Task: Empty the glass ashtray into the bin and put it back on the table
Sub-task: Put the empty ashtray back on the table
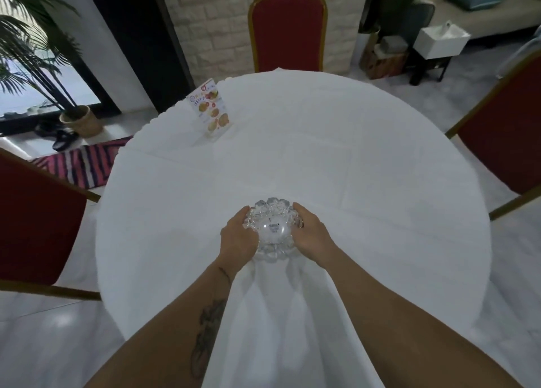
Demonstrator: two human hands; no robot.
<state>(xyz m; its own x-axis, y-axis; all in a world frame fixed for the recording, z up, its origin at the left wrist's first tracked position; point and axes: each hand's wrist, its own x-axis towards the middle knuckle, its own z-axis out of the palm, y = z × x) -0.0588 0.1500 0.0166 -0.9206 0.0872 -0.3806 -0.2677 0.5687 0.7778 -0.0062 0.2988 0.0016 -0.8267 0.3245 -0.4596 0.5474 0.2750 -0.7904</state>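
Glass ashtray point(273, 230): a clear cut-glass bowl with a scalloped rim, at the near edge of the counter, held between both hands; its inside looks clean apart from a small mark near the middle. Whether its base touches the cloth cannot be told.
Left hand point(238, 238): clamped on the ashtray's left side, fingers curled round the rim.
Right hand point(311, 235): clamped on the ashtray's right side, a ring on one finger.
Left forearm point(205, 323): bare, with a dark tattoo along it.
Counter point(336, 159): round, covered by a white cloth that hangs in folds toward the person.
Menu card point(211, 109): upright in a clear stand, far left of the counter, well apart from the ashtray.
Red chairs point(288, 27): gold-framed, one at the far side, others at left and right.
Potted palm point(38, 54): on the floor, far left.
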